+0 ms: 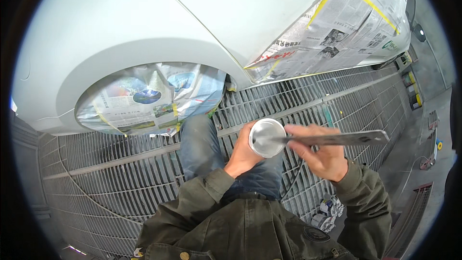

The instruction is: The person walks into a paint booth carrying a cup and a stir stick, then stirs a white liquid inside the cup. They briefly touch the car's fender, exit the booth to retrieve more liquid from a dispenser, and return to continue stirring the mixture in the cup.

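My left hand [242,154] is wrapped round a small pale cylindrical cup [267,146] with a rim, held over my lap; its inside looks light grey. My right hand [320,159] grips a long, flat, dark grey metal strip [361,138] with holes near its outer end; its inner end reaches into the cup. Beyond my knees stands a white car body [120,9], its wheel arch covered with newspaper [139,101] and tape. More newspaper with yellow tape [346,24] covers the panel to the upper right.
A metal grating floor [86,159] runs beneath me and along the car, with a hose [82,188] lying across it. Crumpled paper and rubbish [327,214] lie at lower right. Cans [413,89] and some equipment [429,159] stand along the right side.
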Action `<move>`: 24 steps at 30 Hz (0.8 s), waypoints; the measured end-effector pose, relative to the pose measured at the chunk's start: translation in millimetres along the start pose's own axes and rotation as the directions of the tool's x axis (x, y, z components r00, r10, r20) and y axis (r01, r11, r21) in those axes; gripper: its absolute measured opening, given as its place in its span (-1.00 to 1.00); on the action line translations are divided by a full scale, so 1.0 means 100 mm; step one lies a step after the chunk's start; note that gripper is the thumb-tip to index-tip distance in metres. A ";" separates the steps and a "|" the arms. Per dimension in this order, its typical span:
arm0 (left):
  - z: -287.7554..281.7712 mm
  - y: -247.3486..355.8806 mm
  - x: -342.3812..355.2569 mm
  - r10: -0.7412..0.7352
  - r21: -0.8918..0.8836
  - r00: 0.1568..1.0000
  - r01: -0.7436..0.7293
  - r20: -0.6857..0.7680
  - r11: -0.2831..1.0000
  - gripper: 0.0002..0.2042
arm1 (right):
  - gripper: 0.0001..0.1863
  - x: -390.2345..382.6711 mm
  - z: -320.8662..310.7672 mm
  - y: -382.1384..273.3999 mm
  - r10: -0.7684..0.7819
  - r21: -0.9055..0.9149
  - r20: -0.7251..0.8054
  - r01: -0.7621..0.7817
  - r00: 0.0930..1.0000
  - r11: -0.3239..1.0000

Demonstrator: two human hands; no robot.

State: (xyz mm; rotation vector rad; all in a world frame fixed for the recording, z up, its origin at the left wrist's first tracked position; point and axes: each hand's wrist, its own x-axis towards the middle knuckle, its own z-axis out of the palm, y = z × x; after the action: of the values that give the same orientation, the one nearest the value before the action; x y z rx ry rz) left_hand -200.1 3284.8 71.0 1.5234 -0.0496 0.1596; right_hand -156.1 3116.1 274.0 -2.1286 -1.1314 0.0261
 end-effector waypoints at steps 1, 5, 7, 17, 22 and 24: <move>0.00 -0.01 -0.01 -0.016 -0.033 1.000 0.015 -0.010 0.999 -0.13 | -0.60 0.01 0.01 0.03 -0.015 0.001 -0.083 0.016 0.996 1.000; -0.01 -0.06 -0.01 -0.090 -0.154 0.996 0.089 0.002 0.984 -0.15 | -0.60 -0.04 0.05 -0.03 0.024 0.004 0.156 -0.025 0.987 1.000; -0.04 0.05 0.02 -0.083 -0.082 0.995 0.087 0.047 0.993 -0.11 | -0.61 -0.04 0.11 -0.01 0.046 0.128 -0.060 -0.038 0.997 0.991; -0.08 0.04 0.05 -0.014 -0.096 1.000 0.016 0.015 0.995 -0.08 | -0.64 0.11 0.06 0.07 -0.010 0.043 -0.108 0.015 0.994 0.999; -0.11 0.28 0.06 -0.080 -0.220 0.996 0.087 0.038 0.972 -0.13 | -0.64 0.17 0.07 0.03 -0.081 0.001 -0.042 0.081 0.996 0.997; -0.12 0.22 0.08 -0.037 -0.165 0.999 0.038 0.006 0.986 -0.14 | -0.63 0.24 0.05 0.01 -0.022 0.071 -0.126 0.031 0.992 0.997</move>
State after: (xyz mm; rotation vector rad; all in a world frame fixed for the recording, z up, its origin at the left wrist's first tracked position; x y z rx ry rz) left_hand -195.9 3298.1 93.5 1.3580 -0.0354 0.1200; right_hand -142.2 3135.9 276.4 -2.0212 -1.0692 -0.0769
